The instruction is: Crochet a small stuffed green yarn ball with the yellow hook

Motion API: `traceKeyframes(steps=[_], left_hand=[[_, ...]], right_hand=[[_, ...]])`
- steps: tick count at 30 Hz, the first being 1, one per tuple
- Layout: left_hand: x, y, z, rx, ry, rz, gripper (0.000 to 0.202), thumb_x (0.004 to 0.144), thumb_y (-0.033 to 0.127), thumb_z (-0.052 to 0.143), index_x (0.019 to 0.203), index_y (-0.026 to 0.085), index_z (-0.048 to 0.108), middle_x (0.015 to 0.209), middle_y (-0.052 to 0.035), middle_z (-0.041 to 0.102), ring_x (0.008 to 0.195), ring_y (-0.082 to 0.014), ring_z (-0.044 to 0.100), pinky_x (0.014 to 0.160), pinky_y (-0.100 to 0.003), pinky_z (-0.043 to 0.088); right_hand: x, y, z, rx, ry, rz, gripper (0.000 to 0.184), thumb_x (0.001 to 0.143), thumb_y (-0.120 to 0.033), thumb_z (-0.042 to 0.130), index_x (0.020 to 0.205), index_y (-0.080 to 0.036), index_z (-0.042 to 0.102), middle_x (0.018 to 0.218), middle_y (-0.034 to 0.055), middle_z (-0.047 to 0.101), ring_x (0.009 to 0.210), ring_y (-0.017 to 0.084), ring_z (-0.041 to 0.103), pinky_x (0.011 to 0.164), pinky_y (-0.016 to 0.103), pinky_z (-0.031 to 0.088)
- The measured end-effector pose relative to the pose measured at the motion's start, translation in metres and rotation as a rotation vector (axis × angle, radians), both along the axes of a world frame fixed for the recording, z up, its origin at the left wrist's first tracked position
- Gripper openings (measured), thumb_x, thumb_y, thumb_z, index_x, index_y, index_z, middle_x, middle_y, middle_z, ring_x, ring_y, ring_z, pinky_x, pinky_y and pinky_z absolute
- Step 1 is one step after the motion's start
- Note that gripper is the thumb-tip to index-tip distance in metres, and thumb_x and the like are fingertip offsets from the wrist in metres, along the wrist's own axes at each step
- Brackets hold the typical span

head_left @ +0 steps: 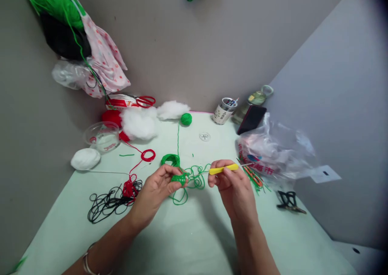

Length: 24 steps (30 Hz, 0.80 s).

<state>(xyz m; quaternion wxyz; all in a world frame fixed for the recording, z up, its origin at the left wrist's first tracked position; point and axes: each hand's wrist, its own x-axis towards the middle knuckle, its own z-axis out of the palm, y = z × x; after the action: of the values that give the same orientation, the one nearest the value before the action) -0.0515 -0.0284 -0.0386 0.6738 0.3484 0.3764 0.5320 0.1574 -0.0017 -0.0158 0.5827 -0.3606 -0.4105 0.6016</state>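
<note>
Between the thumb and fingers of my left hand [162, 183] is a small green crochet piece [178, 179]. My right hand [235, 186] grips a crochet hook [223, 169] by its yellow handle; its thin metal shaft points left, toward the green piece. Whether the hook's tip touches the stitches is too small to tell. Loose loops of green yarn [198, 179] lie on the table just behind and between my hands. A strand runs back from the coiled green yarn [170, 159] to a small green yarn ball [186, 119].
Left: black cord [106, 202], red yarn [148, 155], a white yarn ball [85, 159], a clear plastic tub [104, 137] and white stuffing [139, 123]. Right: a plastic bag [279, 145], orange-handled snips [254, 176], a black claw clip [287, 200], a phone [252, 119] and a pen tin [223, 111]. Walls enclose the table.
</note>
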Motion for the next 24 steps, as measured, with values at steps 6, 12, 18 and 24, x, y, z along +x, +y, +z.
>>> traceKeyframes(steps=[6, 12, 18, 24], left_hand=[[0.002, 0.0, 0.0, -0.001, -0.03, 0.012, 0.025, 0.081, 0.031, 0.088, 0.092, 0.019, 0.069, 0.101, -0.0028, 0.07, 0.095, -0.0204, 0.073, 0.09, -0.033, 0.053], [0.003, 0.0, -0.002, -0.011, -0.034, -0.009, 0.024, 0.081, 0.031, 0.087, 0.092, 0.019, 0.069, 0.101, -0.0022, 0.07, 0.095, -0.0188, 0.072, 0.091, -0.032, 0.052], [0.006, -0.001, -0.001, -0.039, -0.048, -0.014, 0.025, 0.081, 0.031, 0.087, 0.092, 0.019, 0.068, 0.106, -0.0032, 0.069, 0.093, -0.0178, 0.072, 0.093, -0.033, 0.052], [0.014, 0.002, 0.001, -0.033, -0.082, -0.027, 0.026, 0.079, 0.029, 0.089, 0.091, 0.02, 0.068, 0.091, -0.0004, 0.069, 0.087, -0.0165, 0.07, 0.09, -0.032, 0.051]], right_hand=[[-0.006, -0.006, -0.004, 0.056, -0.032, -0.091, 0.01, 0.091, -0.028, 0.069, 0.089, -0.02, 0.076, 0.088, 0.0034, 0.07, 0.065, 0.014, 0.071, 0.059, 0.026, 0.058], [-0.008, -0.007, -0.008, 0.054, -0.125, -0.117, 0.012, 0.094, -0.032, 0.069, 0.094, -0.021, 0.074, 0.092, 0.0043, 0.072, 0.069, 0.016, 0.071, 0.066, 0.031, 0.062], [-0.011, -0.013, -0.017, 0.156, -0.215, -0.12, 0.02, 0.1, -0.038, 0.064, 0.107, -0.026, 0.079, 0.104, 0.0056, 0.071, 0.079, 0.017, 0.073, 0.074, 0.034, 0.063], [-0.012, -0.017, -0.016, 0.251, -0.322, -0.114, 0.022, 0.103, -0.037, 0.06, 0.112, -0.028, 0.078, 0.091, 0.005, 0.076, 0.083, 0.02, 0.074, 0.079, 0.036, 0.062]])
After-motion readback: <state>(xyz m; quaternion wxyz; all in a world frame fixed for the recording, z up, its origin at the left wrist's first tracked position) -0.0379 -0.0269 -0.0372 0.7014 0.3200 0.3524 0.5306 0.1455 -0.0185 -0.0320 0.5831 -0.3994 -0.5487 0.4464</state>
